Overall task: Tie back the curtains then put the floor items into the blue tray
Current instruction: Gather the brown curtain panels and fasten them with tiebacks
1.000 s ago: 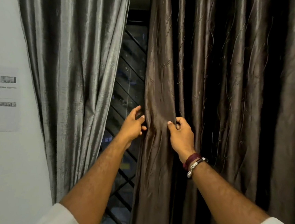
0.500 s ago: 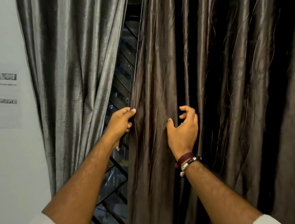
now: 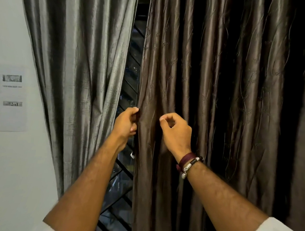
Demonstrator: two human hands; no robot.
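Observation:
A dark brown patterned curtain (image 3: pixel 215 84) hangs in folds over the middle and right of the view. My left hand (image 3: pixel 126 125) grips its left edge, fingers curled round the hem. My right hand (image 3: pixel 176 134) is a little to the right, its fingers curled against a fold of the same curtain, thumb and forefinger close together; the pinch itself is hard to make out. A silvery grey curtain (image 3: pixel 79 63) hangs to the left, apart from both hands. The blue tray and the floor items are out of view.
Between the two curtains a narrow gap shows a dark window with a diagonal metal grille (image 3: pixel 132 73). A pale wall (image 3: pixel 5 167) stands at the left with a printed paper sheet (image 3: pixel 5 100) stuck on it.
Both hands stayed on the brown curtain's left part. The right hand's fingers opened half a second ago and have curled again. The gap between the curtains looks narrower.

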